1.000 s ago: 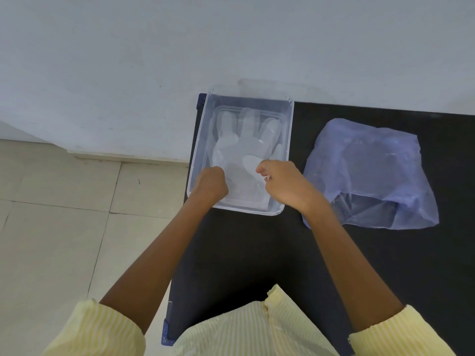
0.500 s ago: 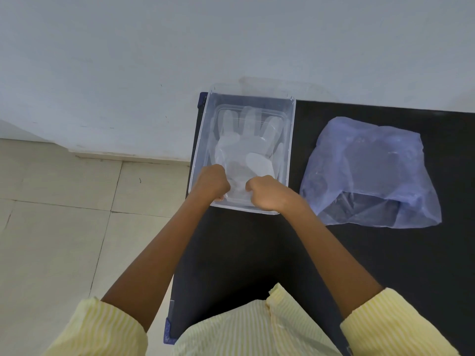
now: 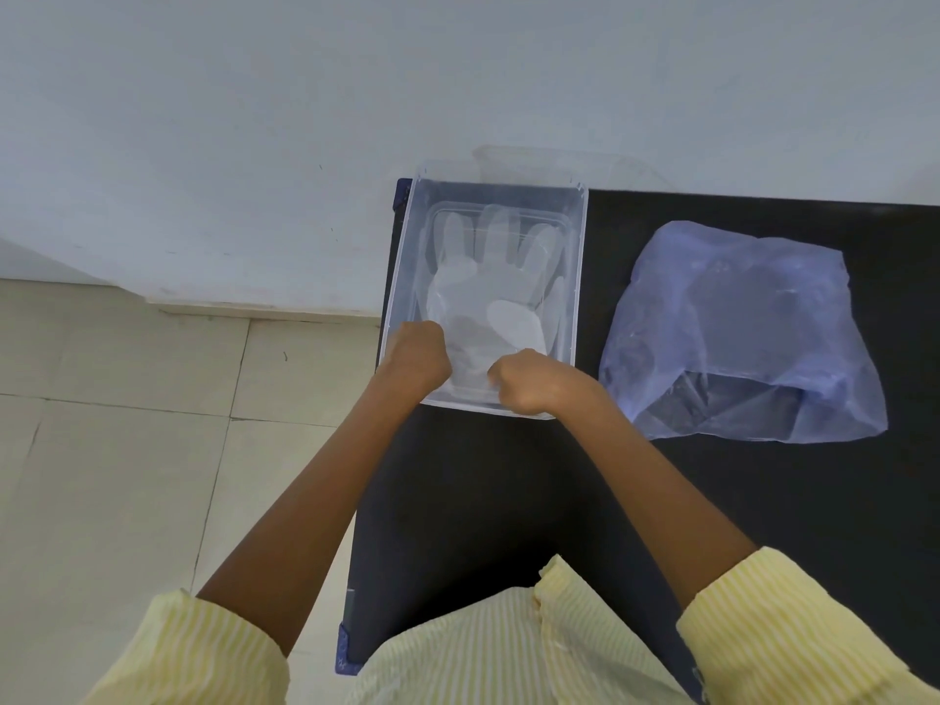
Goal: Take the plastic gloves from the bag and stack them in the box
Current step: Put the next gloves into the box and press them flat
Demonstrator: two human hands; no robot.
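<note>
A clear plastic box (image 3: 580, 256) stands at the left end of the black table (image 3: 508, 501). A translucent plastic glove (image 3: 488, 292) lies flat in it, fingers pointing to the wall. My left hand (image 3: 418, 356) and my right hand (image 3: 529, 381) are both closed at the box's near end, pinching the glove's cuff at its two corners. A bluish plastic bag (image 3: 737, 333) lies to the right of the box, its opening toward me; what is inside it is hard to make out.
A clear lid (image 3: 554, 162) leans against the white wall behind the box. The table's left edge runs right beside the box, with tiled floor (image 3: 127, 424) below. My yellow striped sleeves fill the bottom of the view.
My right hand has slid from the middle of the glove back to its cuff at the near wall. My left hand has stayed at the near left corner.
</note>
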